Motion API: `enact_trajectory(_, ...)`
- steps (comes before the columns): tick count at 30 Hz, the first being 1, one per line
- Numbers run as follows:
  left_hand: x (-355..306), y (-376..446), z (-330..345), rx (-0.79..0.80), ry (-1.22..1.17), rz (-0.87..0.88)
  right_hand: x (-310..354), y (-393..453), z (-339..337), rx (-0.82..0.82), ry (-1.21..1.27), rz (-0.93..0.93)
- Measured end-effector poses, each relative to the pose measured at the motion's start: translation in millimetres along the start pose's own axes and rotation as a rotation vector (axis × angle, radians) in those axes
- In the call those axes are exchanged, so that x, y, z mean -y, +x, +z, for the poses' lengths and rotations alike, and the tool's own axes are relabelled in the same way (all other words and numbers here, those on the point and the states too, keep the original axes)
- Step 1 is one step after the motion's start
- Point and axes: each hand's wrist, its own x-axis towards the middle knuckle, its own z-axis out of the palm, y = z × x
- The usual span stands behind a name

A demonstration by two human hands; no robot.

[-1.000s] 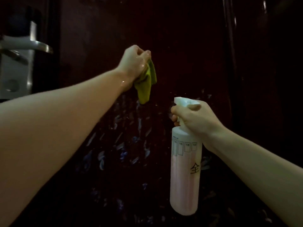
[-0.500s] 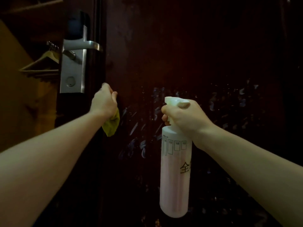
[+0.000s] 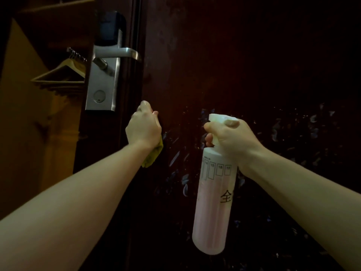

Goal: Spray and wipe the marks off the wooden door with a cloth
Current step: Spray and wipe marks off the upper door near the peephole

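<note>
Dark-brown wooden door (image 3: 244, 65) fills most of the view, w/ pale bluish-white marks (image 3: 183, 184) smeared across its lower centre & more off to the right. Pink-tinted spray bottle (image 3: 213, 208) hangs upright in front of the door, centre-right, w/ black boxes & a character printed on its side. Right hand (image 3: 232, 135) grasps the bottle's white head, fingers wrapped round the neck, thumb on top; nozzle faces the door. Left hand (image 3: 143, 128) is clenched round a yellow-green cloth (image 3: 153, 155), knuckles up against the door near its left edge, just left of the marks; cloth's tail hangs below the wrist. Silver lock plate (image 3: 101, 85) w/ lever handle (image 3: 119, 52) sits above-left of that hand. Wooden hangers (image 3: 62, 73) dangle in the dim space at far left.
</note>
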Motion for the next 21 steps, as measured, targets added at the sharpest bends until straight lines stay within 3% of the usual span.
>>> enact_trajectory(10,-25.5,21.7,16.4,-0.155,0.005,0.173,1.8,3.8,-10.0,-0.004,-0.002,0.013)
enact_trajectory(13,-45.1,21.7,24.6,-0.163,0.009,0.396,2.5,3.3,-13.4,0.048,0.004,0.011)
enact_trajectory(18,-41.5,-9.3,34.1,-0.062,0.058,0.978,6.1,6.0,-23.7,-0.014,0.014,0.024)
enact_trajectory(20,-37.3,-12.9,35.6,-0.043,0.031,0.990,3.7,5.5,-25.4,-0.003,0.008,0.038)
enact_trajectory(21,-38.0,-10.3,35.6,-0.068,-0.018,0.886,1.9,5.2,-25.8,-0.004,-0.004,0.047)
